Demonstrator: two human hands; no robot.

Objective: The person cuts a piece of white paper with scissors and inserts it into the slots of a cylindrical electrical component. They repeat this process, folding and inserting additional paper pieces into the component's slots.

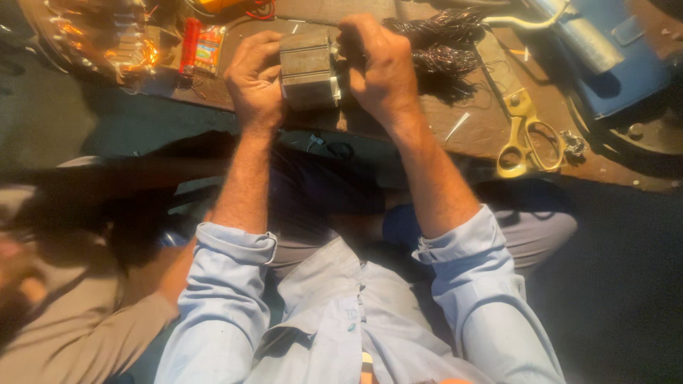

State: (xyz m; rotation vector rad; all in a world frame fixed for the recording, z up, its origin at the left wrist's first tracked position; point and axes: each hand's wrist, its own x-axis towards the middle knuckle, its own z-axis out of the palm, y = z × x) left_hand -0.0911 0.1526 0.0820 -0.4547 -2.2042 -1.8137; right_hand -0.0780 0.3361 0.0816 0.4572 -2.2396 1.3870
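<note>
Over the far workbench (469,128), left hand (254,80) and right hand (379,67) clamp fingers around a grey metal stator block (308,69), apparently mid-winding; next move seemingly needs a steady hold beside the dark wire bundle (441,50).

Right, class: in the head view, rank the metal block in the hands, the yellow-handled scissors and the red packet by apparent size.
1. Metal block
2. Yellow-handled scissors, close to the block, so unsure
3. Red packet, smallest
</note>
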